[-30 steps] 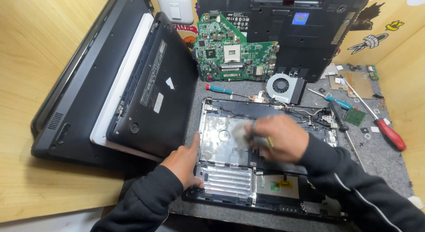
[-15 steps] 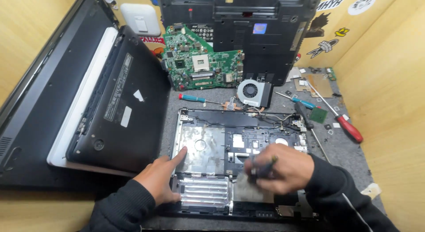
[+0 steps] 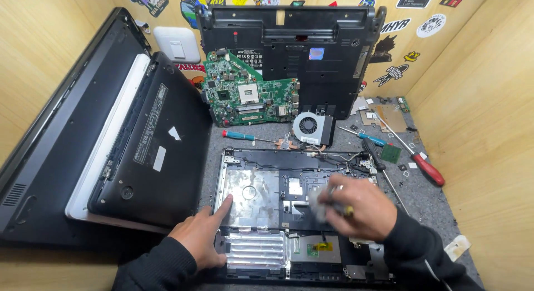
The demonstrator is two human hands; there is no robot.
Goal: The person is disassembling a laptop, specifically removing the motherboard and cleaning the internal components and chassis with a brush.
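Bench headcount, one stripped laptop and a bunch of spares

Two hands in frame, left hand and right hand, both on one opened laptop base. One green circuit board, one round cooling fan, one big black bottom cover propped at the back. Three closed laptops leaning on the left: black one, white one, another black one. Screwdrivers: three I can count, red-handled, blue-handled, and a teal one with a red end (tiny loose bits by the red one are too small to count). One white wall switch.
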